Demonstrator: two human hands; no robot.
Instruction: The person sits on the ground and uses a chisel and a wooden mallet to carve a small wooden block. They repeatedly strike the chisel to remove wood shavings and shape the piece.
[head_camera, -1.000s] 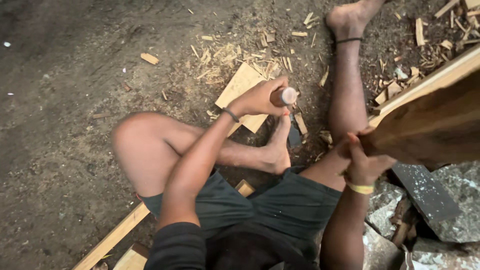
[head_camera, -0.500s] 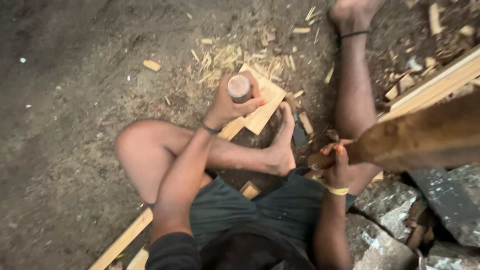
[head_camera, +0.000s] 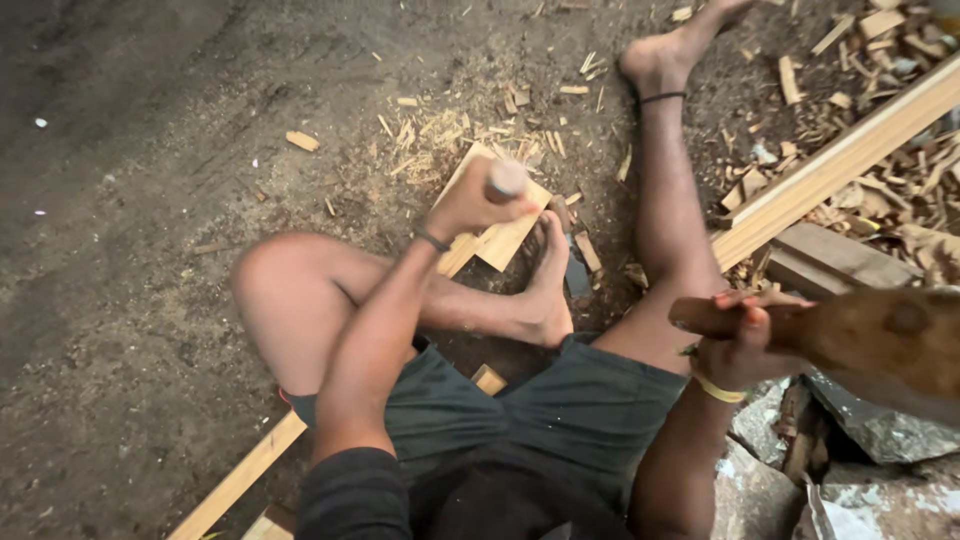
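Observation:
I sit on the dirt with my legs apart. My left hand (head_camera: 462, 208) is closed around a chisel's round wooden handle (head_camera: 507, 179), held upright over the end of a pale wooden plank (head_camera: 503, 238). My bent leg's foot (head_camera: 547, 300) rests on that plank, which runs back under my leg to the lower left. At the right, beside my thigh, my right hand (head_camera: 738, 348) grips the handle of a heavy brown wooden mallet (head_camera: 885, 340). The chisel's blade is hidden behind my hand.
Wood chips and shavings (head_camera: 440, 135) lie scattered past the plank. A long wooden beam (head_camera: 835, 165) slants across the upper right among offcuts. Grey stones (head_camera: 880, 430) sit under the mallet. My other leg (head_camera: 668, 190) stretches out ahead. Bare dirt (head_camera: 130, 200) fills the left.
The left hand shifted the chisel leftwards along the plank's end. The mallet dropped from high near the camera to a lower spot beside my right thigh.

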